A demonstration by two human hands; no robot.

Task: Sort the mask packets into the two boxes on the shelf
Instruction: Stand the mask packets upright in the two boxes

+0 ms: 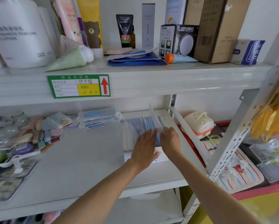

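My left hand (144,143) lies flat with its fingers (149,133) straight, pressing against the near faces of the blue mask packets (149,124) that stand upright in the right box (158,156). My right hand (170,139) is just beside it, and its fingers (165,130) pinch a clear, blurred packet (154,115) that rises tilted above the row; I cannot tell how far it is inside the box. The two hands nearly touch over that box, which sits at the right end of the middle shelf (80,156), its white near wall showing under my left wrist. Touching it on the left is the left box (130,136), holding paler, whitish packets on edge. Further left, at the far side of the shelf, lies a loose stack of wrapped masks (98,118). At the far left edge is a jumble of small toiletries (22,136). A green price label (78,86) is stuck on the front of the shelf above.
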